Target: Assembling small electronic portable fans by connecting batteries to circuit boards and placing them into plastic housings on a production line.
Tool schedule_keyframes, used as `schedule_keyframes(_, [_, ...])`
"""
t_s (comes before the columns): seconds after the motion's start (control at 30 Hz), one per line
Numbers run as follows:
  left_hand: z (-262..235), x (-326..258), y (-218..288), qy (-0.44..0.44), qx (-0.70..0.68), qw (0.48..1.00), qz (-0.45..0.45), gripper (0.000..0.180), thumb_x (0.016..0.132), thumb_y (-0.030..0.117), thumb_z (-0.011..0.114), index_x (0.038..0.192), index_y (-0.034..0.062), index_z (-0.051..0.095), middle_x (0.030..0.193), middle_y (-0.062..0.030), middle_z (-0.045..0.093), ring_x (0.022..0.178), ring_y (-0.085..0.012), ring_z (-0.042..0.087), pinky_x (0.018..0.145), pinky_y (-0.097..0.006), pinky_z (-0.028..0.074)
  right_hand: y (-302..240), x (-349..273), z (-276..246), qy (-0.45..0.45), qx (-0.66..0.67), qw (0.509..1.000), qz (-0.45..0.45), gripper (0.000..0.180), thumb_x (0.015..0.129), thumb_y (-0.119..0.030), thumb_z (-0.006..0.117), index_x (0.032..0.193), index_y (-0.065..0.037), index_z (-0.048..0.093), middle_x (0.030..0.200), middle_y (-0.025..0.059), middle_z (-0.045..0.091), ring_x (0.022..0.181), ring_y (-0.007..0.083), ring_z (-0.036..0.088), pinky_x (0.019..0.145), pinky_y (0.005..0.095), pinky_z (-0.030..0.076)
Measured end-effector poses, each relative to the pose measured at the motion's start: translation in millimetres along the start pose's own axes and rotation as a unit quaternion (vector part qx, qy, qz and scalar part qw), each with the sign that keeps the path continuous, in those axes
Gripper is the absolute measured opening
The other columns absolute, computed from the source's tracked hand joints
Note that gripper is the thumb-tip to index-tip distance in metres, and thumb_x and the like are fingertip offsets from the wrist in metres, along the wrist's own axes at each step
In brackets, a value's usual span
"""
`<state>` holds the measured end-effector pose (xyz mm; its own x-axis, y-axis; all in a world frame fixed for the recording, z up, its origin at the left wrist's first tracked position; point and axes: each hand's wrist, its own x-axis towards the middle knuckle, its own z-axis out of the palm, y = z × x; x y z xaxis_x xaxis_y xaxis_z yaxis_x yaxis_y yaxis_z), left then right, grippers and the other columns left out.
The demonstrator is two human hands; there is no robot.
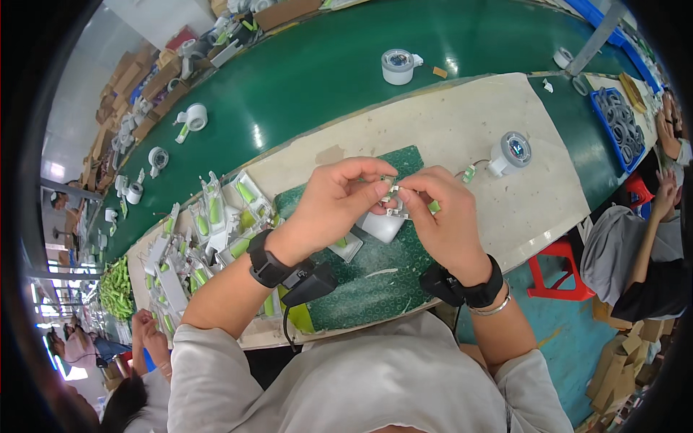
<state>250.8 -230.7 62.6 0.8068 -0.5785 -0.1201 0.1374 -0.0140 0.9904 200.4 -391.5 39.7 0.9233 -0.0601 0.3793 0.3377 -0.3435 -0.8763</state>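
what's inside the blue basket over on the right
A heap of grey rings shows in the blue basket; its bottom, and anything beneath the top rings, is covered.

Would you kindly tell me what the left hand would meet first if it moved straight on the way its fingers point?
The left hand would probably meet the right hand, just past the small part between them; depth is unclear.
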Motion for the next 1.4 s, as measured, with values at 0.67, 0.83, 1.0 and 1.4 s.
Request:
schedule_keyframes(0.67, [0.0, 2.3, 1.7, -0.017, 0.314, 0.928, 0.199, 0.02, 0.08, 0.001, 0.058, 0.1, 0.0012, 0.062, 0.088, -0.0098, 0.063, 0.077, -0.015, 0.06, 0.065, -0.025, 0.049, -1.6, 4.8, -18.2, -0.092, -0.041, 0.995, -0.007, 0.006, 0.078, -0.006, 0.056, 0.077, -0.003, 0.051, 0.068, 0.0111, 0.049, 0.064, 0.0295, 0.05, 0.057, 0.036, 0.039])
schedule_keyframes(0.83, [3.1, 2.1, 4.6, -0.004, 0.339, 0.913, 0.228, 0.021, 0.077, -0.001, 0.06, 0.098, 0.0023, 0.063, 0.087, -0.0113, 0.064, 0.077, -0.0175, 0.061, 0.065, -0.026, 0.049, -3.3, 1.8, -15.6, -0.106, 0.066, 0.985, 0.119, 0.004, 0.08, -0.004, 0.054, 0.081, -0.001, 0.054, 0.069, 0.0101, 0.054, 0.061, 0.0212, 0.054, 0.054, 0.0315, 0.04])
schedule_keyframes(1.0, [7.4, -1.2, -2.4, 0.043, 0.334, 0.91, 0.242, 0.025, 0.075, -0.002, 0.061, 0.099, 0.0027, 0.063, 0.087, -0.0111, 0.064, 0.076, -0.0189, 0.062, 0.065, -0.026, 0.049, -6.4, -14.1, 7.4, 0.053, 0.038, 0.996, 0.061, 0.009, 0.079, -0.001, 0.055, 0.088, 0.0, 0.057, 0.073, 0.0099, 0.057, 0.063, 0.0188, 0.057, 0.055, 0.0291, 0.043])
schedule_keyframes(1.4, [4.2, -12.8, -9.5, 0.042, 0.426, 0.836, 0.343, 0.032, 0.069, -0.007, 0.063, 0.098, 0.004, 0.064, 0.078, -0.0114, 0.063, 0.066, -0.0215, 0.062, 0.057, -0.027, 0.05, -22.4, -29.5, 17.4, 0.069, -0.042, 0.995, 0.057, 0.008, 0.08, 0.0, 0.056, 0.087, 0.003, 0.058, 0.071, 0.0091, 0.056, 0.06, 0.0133, 0.051, 0.056, 0.024, 0.041])
